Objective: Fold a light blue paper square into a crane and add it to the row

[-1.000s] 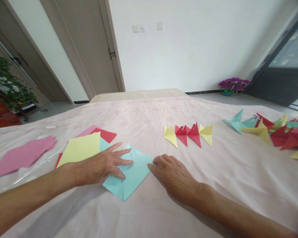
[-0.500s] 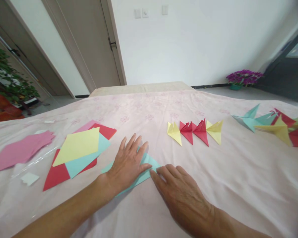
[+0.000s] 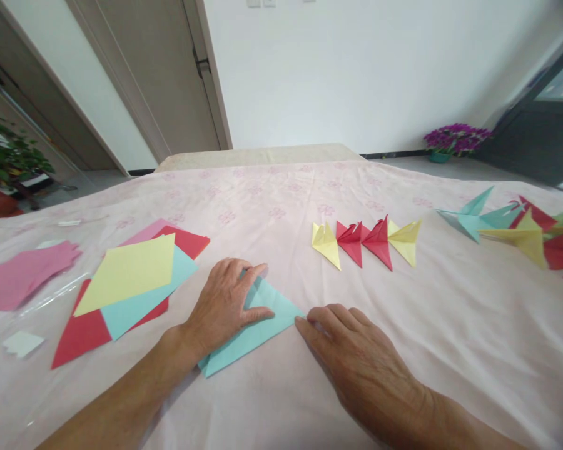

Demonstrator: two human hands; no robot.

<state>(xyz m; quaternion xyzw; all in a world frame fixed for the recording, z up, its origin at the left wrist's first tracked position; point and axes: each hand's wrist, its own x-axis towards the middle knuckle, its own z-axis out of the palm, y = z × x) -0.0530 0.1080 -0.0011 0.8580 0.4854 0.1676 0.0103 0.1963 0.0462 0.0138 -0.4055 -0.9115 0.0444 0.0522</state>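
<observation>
Cloth (image 3: 460, 350), pale pink and printed with faint flowers, spreads across most of what I can see from here, soft and wrinkled under everything. On it, to the worker's left, lies a loose fan of sheets: a yellow sheet (image 3: 129, 269) on top, a light blue one (image 3: 145, 297) and red ones (image 3: 82, 331) poking out beneath, with pink sheets (image 3: 23, 275) beyond them. Far to the right, folded paper pieces (image 3: 511, 228) in several colours sit in an overlapping cluster. The right hand (image 3: 361, 350) has its fingers curled, thumb and fingertips at the right corner of a folded blue paper (image 3: 258, 337); whether it pinches or just presses, I can't tell. The left hand (image 3: 229, 306) rests open over that paper's other side, thumb spread across it. The blue paper lies directly before the worker, between both hands. My worry is a crooked crease: if the left palm slid, the layers, which look slightly offset at the lower left, could drift apart, and the yielding cloth might blur the edge. Smaller still are four folded figures (image 3: 375, 242) in a row ahead, near enough for a careless knuckle to nudge, and a white scrap (image 3: 23, 344).
</observation>
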